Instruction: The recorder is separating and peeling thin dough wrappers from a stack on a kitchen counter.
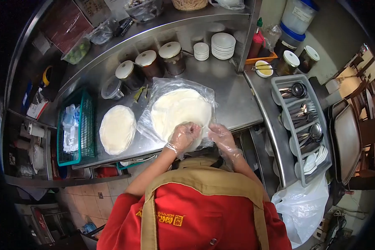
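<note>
Both hands wear clear plastic gloves at the near edge of a stack of thin, round white dough wrappers (178,109). The stack rests on an opened clear plastic bag (145,125) on the steel counter. My left hand (183,135) has its fingers curled on the near rim of the top wrapper. Just to its right, my right hand (222,136) pinches the edge of the same wrapper, which is lifted between the two hands. A second stack of round wrappers (117,129) lies directly on the counter further left. My fingertips are partly hidden by glove glare.
A green plastic basket (92,125) stands at the left. Lidded jars (172,59), a clear tub (111,89) and stacked white bowls (223,47) line the counter's back. A grey cutlery tray (303,131) sits on the right-hand counter, above a white plastic bag (301,209).
</note>
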The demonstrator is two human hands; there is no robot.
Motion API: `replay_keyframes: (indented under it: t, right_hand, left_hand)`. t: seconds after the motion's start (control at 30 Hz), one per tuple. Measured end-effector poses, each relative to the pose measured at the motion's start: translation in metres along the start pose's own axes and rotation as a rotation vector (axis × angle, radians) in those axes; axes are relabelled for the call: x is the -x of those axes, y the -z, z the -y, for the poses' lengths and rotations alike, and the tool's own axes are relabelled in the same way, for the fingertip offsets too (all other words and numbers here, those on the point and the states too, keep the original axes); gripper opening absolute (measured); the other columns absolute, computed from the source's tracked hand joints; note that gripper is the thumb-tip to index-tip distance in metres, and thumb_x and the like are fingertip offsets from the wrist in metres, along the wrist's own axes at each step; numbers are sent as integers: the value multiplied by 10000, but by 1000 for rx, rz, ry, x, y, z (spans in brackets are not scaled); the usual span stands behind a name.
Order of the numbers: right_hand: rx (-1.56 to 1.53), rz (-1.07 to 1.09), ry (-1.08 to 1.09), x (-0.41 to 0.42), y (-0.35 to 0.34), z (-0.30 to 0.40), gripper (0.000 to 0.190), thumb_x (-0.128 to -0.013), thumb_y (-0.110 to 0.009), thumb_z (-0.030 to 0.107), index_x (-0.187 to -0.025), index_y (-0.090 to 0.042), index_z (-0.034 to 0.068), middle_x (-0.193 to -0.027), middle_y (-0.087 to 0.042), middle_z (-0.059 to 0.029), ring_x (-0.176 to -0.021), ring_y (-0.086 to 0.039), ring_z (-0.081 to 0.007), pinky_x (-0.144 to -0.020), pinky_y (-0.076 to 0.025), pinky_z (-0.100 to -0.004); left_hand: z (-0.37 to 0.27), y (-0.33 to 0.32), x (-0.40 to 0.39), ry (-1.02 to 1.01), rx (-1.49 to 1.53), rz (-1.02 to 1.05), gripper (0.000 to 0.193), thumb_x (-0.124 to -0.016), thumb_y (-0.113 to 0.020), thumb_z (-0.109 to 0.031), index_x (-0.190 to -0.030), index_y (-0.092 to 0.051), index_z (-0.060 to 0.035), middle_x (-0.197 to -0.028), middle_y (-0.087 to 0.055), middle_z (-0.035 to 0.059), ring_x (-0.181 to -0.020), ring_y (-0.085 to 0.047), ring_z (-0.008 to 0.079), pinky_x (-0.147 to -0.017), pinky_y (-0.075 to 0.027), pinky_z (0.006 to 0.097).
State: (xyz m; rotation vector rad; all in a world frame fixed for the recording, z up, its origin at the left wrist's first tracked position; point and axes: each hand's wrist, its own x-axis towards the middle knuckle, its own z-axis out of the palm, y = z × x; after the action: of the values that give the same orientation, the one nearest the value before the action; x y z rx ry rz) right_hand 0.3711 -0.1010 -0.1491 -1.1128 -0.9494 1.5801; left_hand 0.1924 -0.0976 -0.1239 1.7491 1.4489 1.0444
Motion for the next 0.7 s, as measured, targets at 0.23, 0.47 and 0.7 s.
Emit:
replay_keyframes:
  t: [0.23, 0.47, 0.7]
  right_hand:
    - [219, 136, 195, -22, -10, 7, 162, -849, -557, 57, -991, -575, -19, -857, -588, -6, -776, -522, -71, -688, -442, -218]
    - [545, 56, 467, -15, -59, 55, 167, -849, -545, 84, -961, -591, -31, -836, -610, -63, -750, -558, -122, -688, -451, -257]
    - [856, 64, 610, -13, -92, 90, 174, -843, -540, 111, -958, -605, -3, -935, -594, -177, -818, -590, -313, -703, -478, -344]
  left_hand:
    - [-15, 11, -3, 139, 203, 62, 162, -840, -587, -156, -826, -608, 4, -696, -575, 29, -648, -504, 96, -616, -437, 255]
    - [-39, 20, -3, 90, 364, -225, 276, -846, -569, -180, -1028, -553, 27, -800, -591, 77, -710, -527, 122, -684, -455, 271]
    - [-35, 68, -14, 11, 243, -100, 228, -818, -577, -75, -1028, -573, 14, -865, -601, 78, -764, -561, 135, -708, -467, 267]
